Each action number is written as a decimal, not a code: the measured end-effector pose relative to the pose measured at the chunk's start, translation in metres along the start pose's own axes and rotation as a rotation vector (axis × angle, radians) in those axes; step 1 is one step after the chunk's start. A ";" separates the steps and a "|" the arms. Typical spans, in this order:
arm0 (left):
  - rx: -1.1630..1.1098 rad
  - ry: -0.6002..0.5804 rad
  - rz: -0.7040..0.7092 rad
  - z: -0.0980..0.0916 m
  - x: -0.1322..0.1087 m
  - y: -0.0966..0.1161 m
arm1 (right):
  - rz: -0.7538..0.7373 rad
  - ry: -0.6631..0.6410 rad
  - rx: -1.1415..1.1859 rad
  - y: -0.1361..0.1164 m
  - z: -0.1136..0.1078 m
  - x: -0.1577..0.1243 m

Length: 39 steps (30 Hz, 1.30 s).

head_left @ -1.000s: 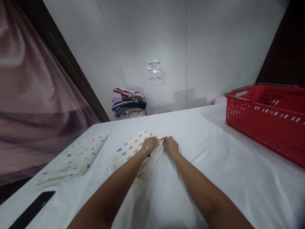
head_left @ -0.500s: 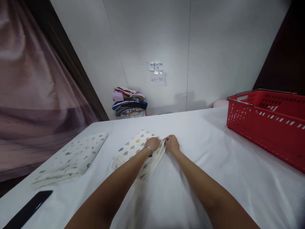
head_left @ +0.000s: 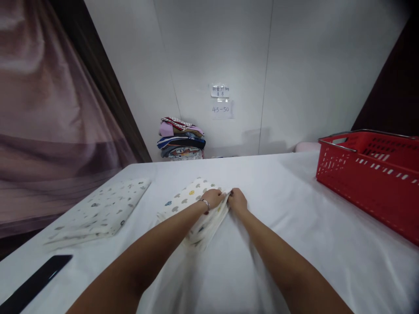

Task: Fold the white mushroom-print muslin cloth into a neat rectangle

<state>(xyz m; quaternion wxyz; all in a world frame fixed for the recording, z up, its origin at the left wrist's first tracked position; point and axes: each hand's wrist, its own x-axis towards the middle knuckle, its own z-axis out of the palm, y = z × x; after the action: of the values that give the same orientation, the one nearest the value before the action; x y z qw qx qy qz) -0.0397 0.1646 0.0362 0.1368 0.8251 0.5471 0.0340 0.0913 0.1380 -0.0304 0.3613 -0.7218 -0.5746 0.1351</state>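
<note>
In front of me on the white-covered table (head_left: 262, 174) lies a white cloth (head_left: 183, 201) with grey, yellow and blue printed shapes, folded in layers. My left hand (head_left: 213, 198), with a bracelet at the wrist, is closed on the cloth's right part; its fingertips are partly hidden. Just beside it, my right hand (head_left: 237, 200) pinches the upper right corner and holds that edge slightly raised. The near end of the cloth is partly covered by my left forearm.
Another folded white printed cloth (head_left: 101, 209) lies at the left. A black flat object (head_left: 36, 283) rests at the near left edge. At the right stands a red plastic basket (head_left: 369, 183) with metal handles. Behind the table is a stack of folded fabrics (head_left: 181, 139) against the wall.
Both hands keep hold of the cloth, and its right edge is lifted a little more between them. The whole view has shifted slightly, so things appear further right.
</note>
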 end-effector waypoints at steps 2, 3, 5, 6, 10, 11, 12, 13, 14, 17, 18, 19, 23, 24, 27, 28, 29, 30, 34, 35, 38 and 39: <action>0.002 0.021 -0.007 -0.006 0.005 -0.009 | 0.016 -0.004 -0.017 -0.001 0.000 0.000; 0.006 0.042 -0.020 -0.010 0.009 -0.016 | 0.013 -0.004 -0.022 -0.001 -0.001 -0.001; 0.024 0.095 -0.058 -0.017 0.016 -0.031 | -0.011 -0.005 -0.028 -0.002 -0.002 -0.003; 0.035 0.122 -0.081 -0.019 0.019 -0.040 | -0.028 -0.007 -0.028 -0.002 -0.002 -0.004; 0.074 0.184 -0.147 -0.017 0.029 -0.066 | -0.080 -0.030 -0.018 -0.001 -0.002 -0.004; 0.080 0.187 -0.150 -0.015 0.032 -0.070 | -0.081 -0.033 -0.009 -0.001 -0.002 -0.002; 0.085 0.185 -0.147 -0.012 0.034 -0.073 | -0.076 -0.033 0.003 0.000 -0.001 -0.001; 0.087 0.180 -0.138 -0.009 0.036 -0.074 | -0.068 -0.029 0.018 0.001 0.001 0.000; 0.089 0.172 -0.128 -0.006 0.039 -0.075 | -0.062 -0.023 0.034 0.001 0.002 0.001; 0.089 0.142 -0.113 0.001 0.047 -0.077 | -0.076 -0.012 0.067 0.002 0.001 0.002; 0.089 0.133 -0.117 0.002 0.049 -0.078 | -0.101 -0.015 0.070 0.003 -0.001 0.001; 0.090 0.126 -0.123 0.004 0.051 -0.080 | -0.130 -0.019 0.070 0.003 -0.004 0.000; 0.093 0.100 -0.132 0.008 0.056 -0.083 | -0.243 -0.007 0.035 0.011 -0.022 -0.005; 0.094 0.094 -0.129 0.009 0.057 -0.082 | -0.245 -0.003 0.020 0.014 -0.026 -0.005; 0.092 0.083 -0.128 0.011 0.059 -0.081 | -0.206 -0.004 -0.004 0.023 -0.032 -0.007; 0.090 0.082 -0.130 0.011 0.060 -0.080 | -0.200 -0.004 0.002 0.024 -0.032 -0.007; 0.087 0.082 -0.133 0.010 0.061 -0.080 | -0.202 0.000 0.015 0.026 -0.031 -0.007; 0.083 0.082 -0.136 0.009 0.062 -0.080 | -0.209 0.006 0.032 0.027 -0.030 -0.007; 0.063 0.090 -0.150 0.004 0.066 -0.080 | -0.173 0.005 0.083 0.028 -0.025 -0.008; 0.060 0.092 -0.156 0.003 0.067 -0.080 | -0.154 -0.003 0.086 0.028 -0.024 -0.008; 0.055 0.095 -0.165 0.001 0.072 -0.076 | -0.099 -0.029 0.082 0.024 -0.021 -0.007; 0.054 0.096 -0.166 0.002 0.073 -0.074 | -0.079 -0.032 0.078 0.022 -0.019 -0.006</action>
<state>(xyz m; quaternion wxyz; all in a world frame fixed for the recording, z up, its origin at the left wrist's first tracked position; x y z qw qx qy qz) -0.0761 0.2581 0.0083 0.0906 0.7778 0.6201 0.0472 0.1177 0.1238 -0.0333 0.3852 -0.6816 -0.6026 0.1545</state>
